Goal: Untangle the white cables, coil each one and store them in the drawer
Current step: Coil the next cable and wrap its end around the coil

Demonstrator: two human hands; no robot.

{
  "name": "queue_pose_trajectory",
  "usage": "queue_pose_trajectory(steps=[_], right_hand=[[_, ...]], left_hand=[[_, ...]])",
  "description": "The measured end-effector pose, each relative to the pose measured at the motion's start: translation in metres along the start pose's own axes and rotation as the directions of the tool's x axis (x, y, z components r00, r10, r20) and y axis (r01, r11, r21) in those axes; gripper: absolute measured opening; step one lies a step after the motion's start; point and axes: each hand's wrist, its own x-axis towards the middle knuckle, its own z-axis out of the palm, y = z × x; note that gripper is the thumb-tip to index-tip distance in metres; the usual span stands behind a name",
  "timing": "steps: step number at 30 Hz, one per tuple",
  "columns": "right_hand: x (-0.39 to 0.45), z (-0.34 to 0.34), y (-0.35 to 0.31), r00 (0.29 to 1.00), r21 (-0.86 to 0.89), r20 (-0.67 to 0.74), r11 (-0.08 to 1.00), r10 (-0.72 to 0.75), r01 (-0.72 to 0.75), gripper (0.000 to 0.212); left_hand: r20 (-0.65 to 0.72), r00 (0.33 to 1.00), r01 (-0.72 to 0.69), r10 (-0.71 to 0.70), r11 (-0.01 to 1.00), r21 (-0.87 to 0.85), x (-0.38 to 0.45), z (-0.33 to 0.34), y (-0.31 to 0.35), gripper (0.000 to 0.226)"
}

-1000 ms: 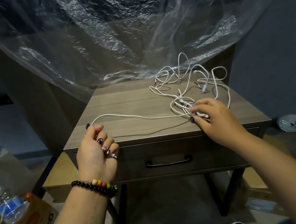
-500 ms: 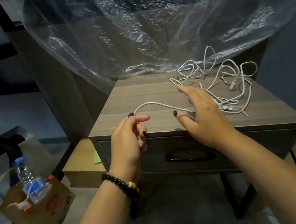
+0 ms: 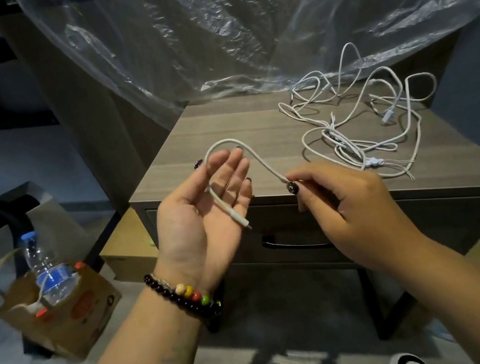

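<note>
Left hand now palm-up, fingers straight, cable end lengthwise across it, plug toward wrist; right hand pinching cable.

Dim, cool indoor light falls from above onto the bench, leaving the room behind it in deep blue-grey shade. Glare streaks the crinkled plastic sheet hanging past the bench's far edge. Soft shadows lie under the white cables near the far right corner and darken the floor beneath the front edge. The left hand and right hand are fairly sharp; the frame's edges bow with wide-angle distortion and smear slightly.
</note>
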Motion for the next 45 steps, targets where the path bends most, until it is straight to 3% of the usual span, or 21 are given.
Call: queue_pose_trajectory(steps=[8, 14, 21, 24, 34, 38, 42, 45], right_hand=[[-0.006, -0.011, 0.007, 0.999, 0.059, 0.041, 0.998, 0.026, -0.029, 0.026], [-0.007, -0.011, 0.006, 0.995, 0.115, 0.095, 0.993, 0.027, -0.038, 0.025], [-0.01, -0.009, 0.003, 0.993, 0.162, 0.103, 0.984, 0.057, -0.073, 0.021], [-0.012, -0.005, 0.002, 0.996, 0.111, 0.08, 0.993, 0.034, -0.043, 0.021], [-0.013, 0.005, 0.0, 0.992, 0.049, 0.127, 0.999, 0.004, -0.011, 0.026], [-0.013, 0.005, 0.003, 0.973, -0.066, 0.23, 0.997, -0.034, 0.051, 0.032], [-0.015, 0.0, 0.018, 0.974, -0.116, 0.224, 0.992, -0.02, 0.047, 0.03], [-0.016, -0.006, 0.026, 0.976, -0.129, 0.217, 0.991, -0.01, 0.039, 0.031]], left_hand=[[0.208, 0.975, 0.032, -0.073, 0.98, 0.197, -0.004, 0.009, -0.018, 0.027], [0.103, 0.994, -0.036, 0.019, 0.985, 0.169, 0.004, 0.012, -0.029, 0.02], [0.065, 0.997, -0.041, 0.03, 0.984, 0.175, 0.005, 0.01, -0.03, 0.04], [0.072, 0.997, -0.055, 0.042, 0.978, 0.201, 0.005, 0.006, -0.029, 0.041], [0.008, 0.996, -0.087, 0.087, 0.988, 0.128, 0.007, 0.007, -0.031, 0.013], [-0.07, 0.99, -0.117, 0.124, 0.989, 0.086, 0.014, 0.001, -0.025, 0.016], [-0.126, 0.974, -0.18, 0.186, 0.982, 0.064, 0.022, -0.009, -0.01, 0.018], [-0.105, 0.982, -0.138, 0.155, 0.979, 0.149, 0.021, -0.016, -0.005, 0.019]])
